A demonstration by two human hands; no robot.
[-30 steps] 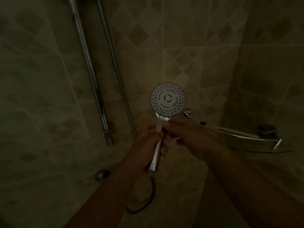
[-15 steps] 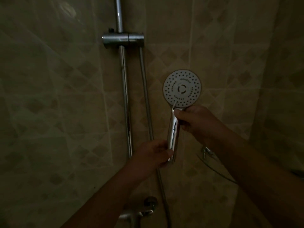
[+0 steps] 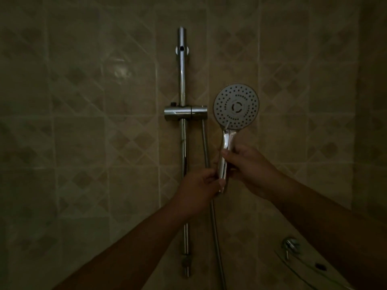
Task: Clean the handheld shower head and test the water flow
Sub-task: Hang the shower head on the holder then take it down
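Chrome on the handle and a pale grey round face dotted with rings of small holes: that is the shower head (image 3: 236,106) I hold upright in front of the wall, its face turned toward me, just right of the slider bracket (image 3: 185,112). A thin pale sliver lies across the lower edge of the face, near the neck; I cannot tell what it is. My right hand (image 3: 249,166) grips the middle of the handle, thumb across the front and fingers curled behind. My left hand (image 3: 198,188) pinches the bottom end of the handle between thumb and fingers. Beige wall tiles (image 3: 104,143) with a diamond pattern fill the view, and the room is dim, so fine detail is lost. A chrome rail (image 3: 182,84) runs vertically on the wall to the left of the shower head, carrying the bracket partway up. A metal hose (image 3: 206,147) hangs from the bracket's right end, passes behind my left hand and drops out of view at the bottom. At lower right a chrome fitting (image 3: 290,244) sits on the wall, with a curved glass shelf (image 3: 303,266) beside it, partly hidden by my right forearm.
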